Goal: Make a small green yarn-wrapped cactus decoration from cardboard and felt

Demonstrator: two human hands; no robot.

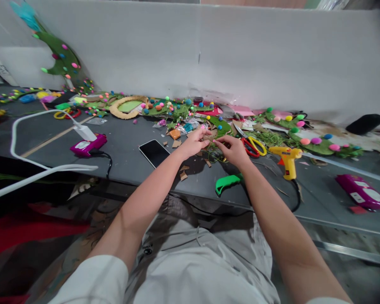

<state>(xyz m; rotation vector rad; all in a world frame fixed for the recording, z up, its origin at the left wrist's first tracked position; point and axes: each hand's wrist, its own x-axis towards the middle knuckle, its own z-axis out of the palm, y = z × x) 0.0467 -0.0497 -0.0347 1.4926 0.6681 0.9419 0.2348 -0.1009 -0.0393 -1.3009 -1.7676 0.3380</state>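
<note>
My left hand (194, 142) and my right hand (232, 148) meet above the table's middle, fingertips almost touching. Between them is a small brownish piece (210, 138), too small to name. The fingers of both hands are closed in a pinch around it. Loose green string (269, 138) lies in a tangle to the right, and scraps of cardboard (183, 175) are scattered beneath and left of the hands. Scissors with red and yellow handles (256, 146) lie just beyond my right hand. A black-screened phone (154, 153) is beside my left forearm.
A yellow glue gun (288, 160) stands at right, its black cord hanging over the edge. Near my right forearm lies a green-handled cutter (228, 183). Purple boxes (364, 192) sit on both sides. Green felt shapes with pompoms (323, 145) line the back, beside a tan ring (126, 114).
</note>
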